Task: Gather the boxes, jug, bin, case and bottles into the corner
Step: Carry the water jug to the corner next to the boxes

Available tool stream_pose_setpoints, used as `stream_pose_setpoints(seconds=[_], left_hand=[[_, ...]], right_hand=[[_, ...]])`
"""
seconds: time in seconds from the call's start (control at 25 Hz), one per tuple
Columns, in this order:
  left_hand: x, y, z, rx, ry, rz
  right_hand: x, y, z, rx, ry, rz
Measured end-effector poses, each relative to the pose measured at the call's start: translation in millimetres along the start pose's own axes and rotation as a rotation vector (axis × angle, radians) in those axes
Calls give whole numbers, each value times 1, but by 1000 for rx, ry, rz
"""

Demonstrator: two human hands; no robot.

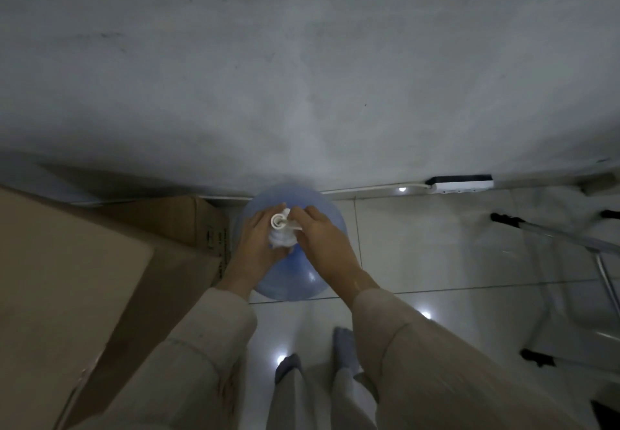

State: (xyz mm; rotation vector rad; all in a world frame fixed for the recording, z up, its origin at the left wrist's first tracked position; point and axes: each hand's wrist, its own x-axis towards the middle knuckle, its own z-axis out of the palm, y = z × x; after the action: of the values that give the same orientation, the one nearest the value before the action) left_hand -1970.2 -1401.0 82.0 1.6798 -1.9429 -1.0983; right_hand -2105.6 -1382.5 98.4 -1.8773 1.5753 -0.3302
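A big blue water jug (295, 278) stands upright on the tiled floor against the wall, seen from above. Its neck carries a white pump top (280, 228). My left hand (256, 245) wraps the left side of that white top. My right hand (323, 238) grips it from the right, fingertips at the spout. A large brown cardboard box (67, 288) fills the left side, and a smaller cardboard box (177, 218) stands behind it, touching the jug's left side. No bin, case or bottles show.
The grey wall (302, 77) rises just behind the jug. A white power strip (459, 185) with its cable lies along the wall's base on the right. A metal frame with black feet (570, 245) stands at the right. My socked feet (342, 349) are below the jug.
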Motion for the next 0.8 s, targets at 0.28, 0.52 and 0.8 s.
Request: stream_pose_setpoints(seconds=[0.28,0.52,0.8], left_hand=[[-34,15,-6,-55,37,-56],[-93,31,-11,-7,13,44],[-131,83,5,131,-153,290]], right_hand=[[-26,-9,-8,3,-27,202],[-79,-25,-16,-38,-1,297],[-206,-3,-37,55,258,403]])
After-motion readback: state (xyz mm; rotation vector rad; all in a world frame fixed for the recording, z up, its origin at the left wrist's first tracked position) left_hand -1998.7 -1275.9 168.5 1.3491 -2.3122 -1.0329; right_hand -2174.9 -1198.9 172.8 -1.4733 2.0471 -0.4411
